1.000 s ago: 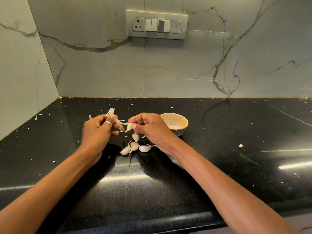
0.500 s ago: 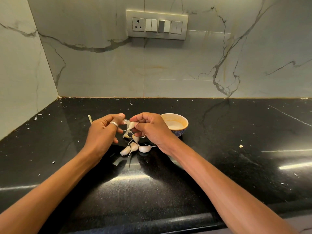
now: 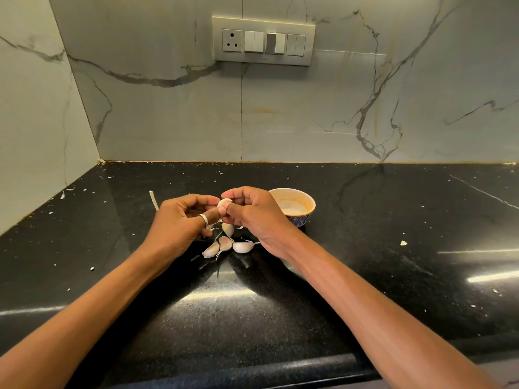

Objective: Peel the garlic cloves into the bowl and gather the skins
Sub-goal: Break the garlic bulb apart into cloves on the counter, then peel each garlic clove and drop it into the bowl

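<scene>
The glossy black worktop (image 3: 365,220) is already speckled with flakes, and I'd guess more skin could scatter there and be hard to gather. Above it the left hand (image 3: 179,220) and right hand (image 3: 252,217) both pinch one garlic clove (image 3: 223,203), just left of the bowl (image 3: 304,197). A slip might drop it among the unpeeled cloves (image 3: 224,244) below. I can read no writing anywhere, not even on the switch panel (image 3: 264,40).

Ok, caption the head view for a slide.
Left hand and right hand pinch a garlic clove over loose cloves, bowl beside.
</scene>
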The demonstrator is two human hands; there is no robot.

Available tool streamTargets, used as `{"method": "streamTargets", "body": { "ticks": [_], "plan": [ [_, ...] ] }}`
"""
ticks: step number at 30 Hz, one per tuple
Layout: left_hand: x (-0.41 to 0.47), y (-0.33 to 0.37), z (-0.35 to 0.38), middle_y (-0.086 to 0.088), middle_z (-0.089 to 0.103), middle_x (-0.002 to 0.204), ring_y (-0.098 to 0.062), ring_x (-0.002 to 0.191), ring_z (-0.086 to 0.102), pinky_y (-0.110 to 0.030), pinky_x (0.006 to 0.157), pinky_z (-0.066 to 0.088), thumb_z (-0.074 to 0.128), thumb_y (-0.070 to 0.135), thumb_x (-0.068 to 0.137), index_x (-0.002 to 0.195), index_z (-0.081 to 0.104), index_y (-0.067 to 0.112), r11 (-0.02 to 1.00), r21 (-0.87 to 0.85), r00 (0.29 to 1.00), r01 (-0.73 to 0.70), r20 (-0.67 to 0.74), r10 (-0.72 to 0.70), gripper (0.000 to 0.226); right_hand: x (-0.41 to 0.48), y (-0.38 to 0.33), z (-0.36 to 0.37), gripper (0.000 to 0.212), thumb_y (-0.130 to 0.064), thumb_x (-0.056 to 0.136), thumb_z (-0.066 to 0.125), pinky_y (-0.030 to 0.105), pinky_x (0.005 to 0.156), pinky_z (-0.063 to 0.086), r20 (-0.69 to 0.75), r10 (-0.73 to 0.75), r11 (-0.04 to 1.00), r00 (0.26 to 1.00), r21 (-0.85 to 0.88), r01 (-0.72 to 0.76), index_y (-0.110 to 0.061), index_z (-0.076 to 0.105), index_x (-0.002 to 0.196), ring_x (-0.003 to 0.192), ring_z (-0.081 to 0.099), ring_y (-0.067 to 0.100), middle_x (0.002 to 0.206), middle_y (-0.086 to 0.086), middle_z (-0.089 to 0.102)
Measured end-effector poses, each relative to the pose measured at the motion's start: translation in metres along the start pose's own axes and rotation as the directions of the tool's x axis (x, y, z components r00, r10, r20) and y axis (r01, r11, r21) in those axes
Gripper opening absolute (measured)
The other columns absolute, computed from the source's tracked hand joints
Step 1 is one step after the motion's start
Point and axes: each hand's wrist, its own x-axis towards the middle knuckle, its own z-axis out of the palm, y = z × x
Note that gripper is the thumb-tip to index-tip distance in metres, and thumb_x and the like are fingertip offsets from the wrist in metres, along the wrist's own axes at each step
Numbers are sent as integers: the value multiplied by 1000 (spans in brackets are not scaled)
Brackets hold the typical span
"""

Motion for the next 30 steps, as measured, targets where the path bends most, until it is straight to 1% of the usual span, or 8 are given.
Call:
{"method": "streamTargets", "body": {
  "ticks": [3, 12, 16, 19, 23, 25, 27, 30],
  "plan": [
    [-1, 1, 0, -2, 77, 92, -10, 78, 73, -18, 64, 57, 79, 15, 85, 108, 74, 15, 1000, -18, 999, 7, 33, -7, 24, 0, 1, 0, 21, 3, 93, 69, 25, 75, 60, 9, -2, 999, 1000, 32, 2, 0, 67, 113, 77, 68, 11, 90, 10, 69],
    [0, 0, -2, -8, 77, 89, -7, 75, 72, -16, 65, 56, 73, 5, 90, 105, 75, 9, 999, -33, 1000, -3, 17, 3, 16, 2, 1, 0, 17, 1, 96, 65, 27, 72, 57, 3, 12, 997, 1000, -73, -12, -9, 68, 109, 81, 65, 15, 92, 9, 70],
    [5, -6, -4, -4, 77, 84, -12, 74, 72, -23, 71, 61, 71, 5, 92, 102, 74, 12, 1000, -4, 996, -13, -87, 13, 13, 0, 0, 1, 19, 3, 94, 65, 29, 67, 53, 23, 28, 998, 999, -60, -27, -8, 67, 109, 77, 61, 23, 91, 9, 70],
    [9, -9, -7, -2, 76, 84, -14, 79, 73, -20, 67, 59, 70, 6, 93, 100, 73, 16, 999, 3, 983, -34, -178, 34, 13, -1, -1, 2, 23, 4, 91, 64, 27, 65, 52, 32, 48, 996, 998, -75, -46, -11, 67, 108, 75, 60, 21, 89, 6, 69],
    [7, -10, -8, 7, 68, 94, -7, 74, 64, -17, 68, 51, 75, 16, 90, 101, 73, 26, 962, 246, 965, -119, -198, 170, 16, 0, -2, 0, 22, 3, 91, 65, 28, 63, 53, 22, 30, 998, 999, -64, -29, -9, 69, 109, 72, 62, 17, 85, 7, 70],
    [4, -8, -6, 10, 63, 95, -9, 73, 57, -19, 69, 47, 76, 25, 89, 98, 73, 31, 931, 329, 953, -157, -198, 231, 11, 0, -2, -1, 20, 1, 92, 65, 28, 63, 53, 15, 6, 997, 1000, -78, -5, -9, 70, 109, 73, 64, 14, 84, 6, 71],
    [1, -5, -4, 9, 67, 91, -12, 75, 58, -25, 69, 49, 71, 36, 92, 94, 73, 34, 950, 271, 960, -157, -183, 211, 3, 0, -2, -2, 18, -1, 93, 65, 27, 63, 53, 6, -13, 996, 1000, -85, 13, -10, 72, 108, 72, 64, 12, 83, 5, 71],
    [-3, -1, -2, 9, 72, 81, -4, 67, 63, -22, 61, 49, 66, 47, 92, 96, 75, 33, 969, 197, 981, -146, -98, 167, 17, 1, -1, -3, 16, -1, 92, 68, 29, 69, 56, -10, -32, 998, 999, -56, 31, -6, 73, 107, 76, 65, 13, 85, 8, 71]
  ]
}}
